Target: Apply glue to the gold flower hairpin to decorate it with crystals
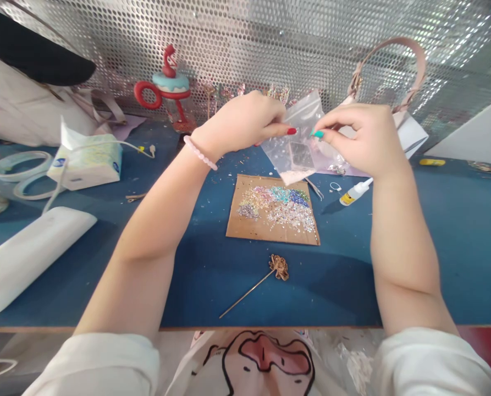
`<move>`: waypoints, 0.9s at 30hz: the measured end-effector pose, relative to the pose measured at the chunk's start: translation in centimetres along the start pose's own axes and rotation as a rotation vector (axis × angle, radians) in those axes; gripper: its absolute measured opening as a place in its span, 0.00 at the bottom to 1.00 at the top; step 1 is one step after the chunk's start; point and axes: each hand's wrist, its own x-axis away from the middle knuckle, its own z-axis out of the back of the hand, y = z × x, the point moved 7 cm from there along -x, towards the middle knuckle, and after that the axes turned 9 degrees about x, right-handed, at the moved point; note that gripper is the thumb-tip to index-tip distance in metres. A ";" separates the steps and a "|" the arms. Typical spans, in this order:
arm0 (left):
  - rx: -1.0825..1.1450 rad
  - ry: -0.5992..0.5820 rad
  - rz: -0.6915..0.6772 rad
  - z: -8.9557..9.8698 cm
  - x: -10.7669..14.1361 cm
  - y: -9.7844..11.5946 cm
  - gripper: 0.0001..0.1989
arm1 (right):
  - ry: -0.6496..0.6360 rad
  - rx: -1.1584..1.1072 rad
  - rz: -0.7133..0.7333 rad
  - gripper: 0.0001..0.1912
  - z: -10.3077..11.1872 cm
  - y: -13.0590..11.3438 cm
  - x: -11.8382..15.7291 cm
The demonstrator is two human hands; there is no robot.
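Note:
A clear plastic zip bag (293,157) hangs above the far edge of a cardboard piece, with some pale, small contents in its lower corner. My left hand (245,121), a pink bead bracelet at its wrist, pinches the bag's left side. At the bag's right side, my right hand (363,135) is closed in a pinch on its edge. Colourful rhinestones (292,217) lie in patches of pink, teal, blue and silver over the cardboard (249,228). Nearer to me, a golden metal flower on a thin stem (279,267) rests on the blue table.
Tweezers (314,188) lie by the cardboard's far right corner, beside a small glue bottle (354,192). Leftward are a tissue pack (90,165), tape rolls (20,164) and a long white device (34,256). A red-handled cup (173,91) stands before the perforated metal wall (245,49).

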 end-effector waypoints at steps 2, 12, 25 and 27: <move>-0.077 0.024 0.039 0.1 -0.1 -0.3 0.14 | -0.010 -0.002 -0.005 0.07 -0.2 0.0 0.0; -0.044 0.192 0.143 0.8 -0.2 -3.6 0.19 | -0.018 -0.015 -0.018 0.07 -0.2 0.6 -0.2; 0.051 -0.048 0.266 -5.2 0.1 -12.9 0.18 | -0.150 0.012 -0.020 0.07 -2.2 1.3 -0.2; 0.089 -0.182 0.205 -6.4 0.0 -12.5 0.17 | -0.164 0.008 -0.019 0.07 -2.3 1.1 -0.1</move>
